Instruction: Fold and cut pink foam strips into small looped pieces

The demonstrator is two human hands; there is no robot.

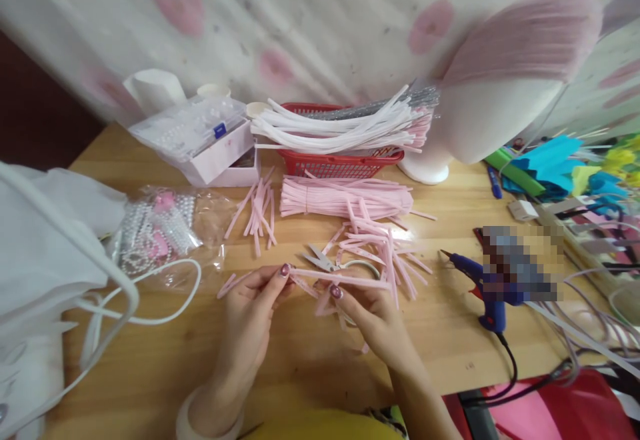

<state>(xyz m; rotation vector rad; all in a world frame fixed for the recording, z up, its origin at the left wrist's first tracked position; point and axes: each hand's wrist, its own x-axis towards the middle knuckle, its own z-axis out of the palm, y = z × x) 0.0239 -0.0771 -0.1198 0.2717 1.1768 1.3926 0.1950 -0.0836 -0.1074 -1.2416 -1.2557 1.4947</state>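
My left hand (255, 327) pinches one end of a pink fuzzy stem (345, 277) between thumb and fingers. Farther along it, my right hand (373, 317) is closed round the stem and a pink tape measure strip (303, 285), its thumb on top. Just beyond my hands lie scissors (321, 259) with their blades apart, partly hidden by the stem. Loose short pink stems (403, 270) are scattered right of the scissors, and another group (260, 210) lies to the left. Behind them rests a thick pink bundle (345, 199).
A red basket (330, 165) with white stems stands at the back, beside a white mannequin head (480, 117). Bagged beads (160, 230) and a white cable (165, 320) are on the left. A blue glue gun (493, 300) lies on the right.
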